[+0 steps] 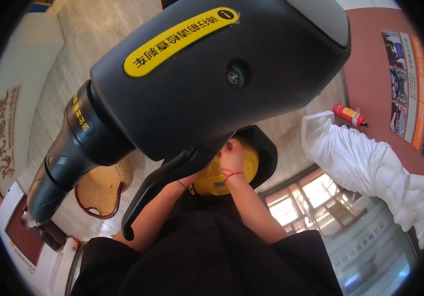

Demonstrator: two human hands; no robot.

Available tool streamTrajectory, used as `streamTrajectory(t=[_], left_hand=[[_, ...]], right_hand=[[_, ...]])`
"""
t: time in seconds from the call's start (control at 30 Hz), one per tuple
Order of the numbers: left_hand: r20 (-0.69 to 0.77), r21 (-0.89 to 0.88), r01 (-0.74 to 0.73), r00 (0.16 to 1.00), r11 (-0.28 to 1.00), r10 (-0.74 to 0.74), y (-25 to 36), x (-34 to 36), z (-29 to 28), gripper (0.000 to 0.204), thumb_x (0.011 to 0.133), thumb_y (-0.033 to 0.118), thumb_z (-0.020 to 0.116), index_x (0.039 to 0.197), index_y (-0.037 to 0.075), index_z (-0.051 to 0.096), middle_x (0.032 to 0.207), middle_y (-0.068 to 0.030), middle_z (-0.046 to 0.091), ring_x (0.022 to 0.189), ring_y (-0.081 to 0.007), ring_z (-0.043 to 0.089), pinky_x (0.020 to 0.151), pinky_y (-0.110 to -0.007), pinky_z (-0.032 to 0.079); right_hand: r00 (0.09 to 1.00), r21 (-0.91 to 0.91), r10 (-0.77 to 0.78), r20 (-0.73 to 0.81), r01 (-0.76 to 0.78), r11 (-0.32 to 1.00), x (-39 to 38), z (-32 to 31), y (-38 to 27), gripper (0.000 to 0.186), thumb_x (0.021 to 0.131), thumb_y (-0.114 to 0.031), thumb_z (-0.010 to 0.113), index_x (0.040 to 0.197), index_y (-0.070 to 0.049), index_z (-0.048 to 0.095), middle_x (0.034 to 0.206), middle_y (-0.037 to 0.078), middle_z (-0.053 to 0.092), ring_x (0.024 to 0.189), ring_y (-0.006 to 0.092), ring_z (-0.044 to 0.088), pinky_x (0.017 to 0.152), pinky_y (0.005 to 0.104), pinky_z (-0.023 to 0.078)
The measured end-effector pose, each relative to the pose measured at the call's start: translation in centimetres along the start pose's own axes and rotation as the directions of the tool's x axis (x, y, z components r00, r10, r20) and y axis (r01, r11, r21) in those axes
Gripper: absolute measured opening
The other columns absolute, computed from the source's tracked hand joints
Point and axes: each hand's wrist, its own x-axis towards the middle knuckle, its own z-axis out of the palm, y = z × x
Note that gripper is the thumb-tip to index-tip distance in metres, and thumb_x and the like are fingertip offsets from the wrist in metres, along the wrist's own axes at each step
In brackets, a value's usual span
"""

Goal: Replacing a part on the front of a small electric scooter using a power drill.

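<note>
One wicker chair [100, 190] stood at the lower left of the black handlebar housing [207, 98]. Beneath the housing, the brake lever [165, 180] hid most of the left hand [191, 180], so its hold could not be told. The yellow casing [212, 182] sat directly below the housing; over it the right hand [232, 160] curled its fingers, its grip unclear. Both hands were near each other, probably to share one spot. Right of the housing was a white draped sculpture [357, 158].

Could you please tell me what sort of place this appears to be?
It looks like an exhibition hall or lobby, though I can't be certain: a photo display board on the wall, a white statue-like figure and a pale lettered wall suggest it.
</note>
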Motion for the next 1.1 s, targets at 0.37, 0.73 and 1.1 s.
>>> streamTrajectory(t=[0.37,0.73,1.1], left_hand=[[-0.021,-0.001,0.042,0.999,0.999,-0.042,0.1,-0.2,0.1,0.057,0.072,0.019,0.061,0.121,0.001,0.039,0.100,-0.0210,0.058,0.095,-0.0314,0.057,0.080,-0.035,0.044],[-0.014,-0.123,0.329,0.943,0.936,-0.333,5.3,0.1,-1.4,0.056,0.070,0.022,0.061,0.120,0.002,0.042,0.098,-0.0217,0.059,0.092,-0.0321,0.058,0.078,-0.035,0.046],[-0.063,-0.067,0.279,0.957,0.958,-0.283,2.9,-0.5,0.2,0.056,0.071,0.020,0.062,0.121,0.003,0.042,0.099,-0.0213,0.059,0.094,-0.0319,0.057,0.079,-0.035,0.045]], right_hand=[[0.934,-0.351,-0.358,0.013,0.339,0.873,-0.9,0.0,-1.4,0.013,0.085,-0.004,0.050,0.095,0.005,0.047,0.077,0.011,0.061,0.065,0.0143,0.060,0.058,0.0237,0.048],[0.989,0.133,-0.139,-0.041,0.144,0.981,-0.2,0.4,-1.3,0.016,0.084,-0.002,0.051,0.096,0.006,0.045,0.084,0.014,0.060,0.071,0.0173,0.062,0.062,0.0234,0.050],[1.000,0.152,0.001,-0.014,0.001,0.988,0.0,0.1,-1.3,0.017,0.084,-0.004,0.052,0.095,0.008,0.048,0.081,0.013,0.061,0.069,0.0156,0.061,0.062,0.0226,0.050]])
